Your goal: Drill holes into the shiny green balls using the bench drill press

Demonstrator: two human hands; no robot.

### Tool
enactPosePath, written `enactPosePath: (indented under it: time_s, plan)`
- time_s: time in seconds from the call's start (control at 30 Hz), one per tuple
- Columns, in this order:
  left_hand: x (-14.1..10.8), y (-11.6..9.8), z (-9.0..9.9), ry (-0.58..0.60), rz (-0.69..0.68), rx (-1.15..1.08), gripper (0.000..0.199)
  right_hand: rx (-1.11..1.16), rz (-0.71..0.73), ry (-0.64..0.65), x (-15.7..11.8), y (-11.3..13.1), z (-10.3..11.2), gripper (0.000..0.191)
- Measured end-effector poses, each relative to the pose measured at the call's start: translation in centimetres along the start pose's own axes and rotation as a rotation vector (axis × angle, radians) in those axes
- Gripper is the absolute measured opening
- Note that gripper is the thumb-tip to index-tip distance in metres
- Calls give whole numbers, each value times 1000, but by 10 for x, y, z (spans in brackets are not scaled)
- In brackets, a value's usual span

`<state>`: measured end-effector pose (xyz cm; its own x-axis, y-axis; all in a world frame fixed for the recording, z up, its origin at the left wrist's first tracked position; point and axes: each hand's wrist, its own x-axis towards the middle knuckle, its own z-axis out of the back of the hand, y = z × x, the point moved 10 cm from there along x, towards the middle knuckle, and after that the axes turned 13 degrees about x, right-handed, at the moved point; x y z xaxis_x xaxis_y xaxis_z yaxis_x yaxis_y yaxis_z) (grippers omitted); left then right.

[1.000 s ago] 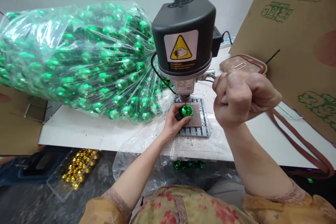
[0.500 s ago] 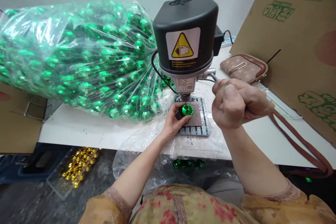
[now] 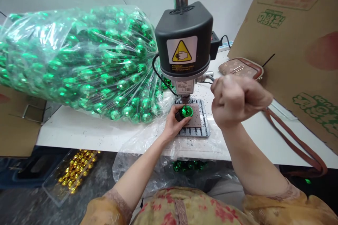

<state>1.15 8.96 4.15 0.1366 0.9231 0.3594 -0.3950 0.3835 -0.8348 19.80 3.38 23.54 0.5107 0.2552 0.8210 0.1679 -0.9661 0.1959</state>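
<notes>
A black bench drill (image 3: 185, 38) with a yellow warning label stands on the white table. Under its chuck, my left hand (image 3: 174, 121) grips a shiny green ball (image 3: 187, 111) between thumb and fingers, over a brownish square pad (image 3: 196, 119) on the slotted metal base (image 3: 205, 123). My right hand (image 3: 232, 98) is closed around the drill's lever (image 3: 210, 77), of which only the end near the drill shows. Dark crumbs are scattered over the base.
A clear bag of green balls (image 3: 105, 63) lies at left. At right are a patterned purse (image 3: 237, 67) with a brown strap and a cardboard box (image 3: 293, 52). Gold balls (image 3: 79, 168) fill a clear bin below the table, lower left.
The view has shifted slightly, so the drill and purse appear a little lower and further left. Both hands keep their grips; the ball remains under the chuck.
</notes>
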Motion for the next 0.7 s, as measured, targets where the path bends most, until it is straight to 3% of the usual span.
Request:
enactPosePath:
  time_s: [0.17,0.3,0.37,0.47,0.53,0.6,0.7]
  plan:
    - [-2,3,9,-77,48,79,47,-38,-157,-35,34,-13,-20,49]
    - [-29,-22,30,-145,-36,127,34,18,-180,-21,41,-16,-22,48]
    - [-55,-45,33,-71,-167,174,32,63,-187,-11,40,-16,-22,45]
    - [-112,-71,20,170,-416,311,38,79,-198,-6,38,-16,-22,42]
    - [-153,-76,6,314,-592,457,35,64,-193,-12,37,-16,-21,43]
    - [-186,-72,-5,385,-741,617,28,43,-169,-23,37,-15,-20,46]
    - [-207,-66,-13,406,-856,780,20,44,-136,-36,35,-14,-19,48]
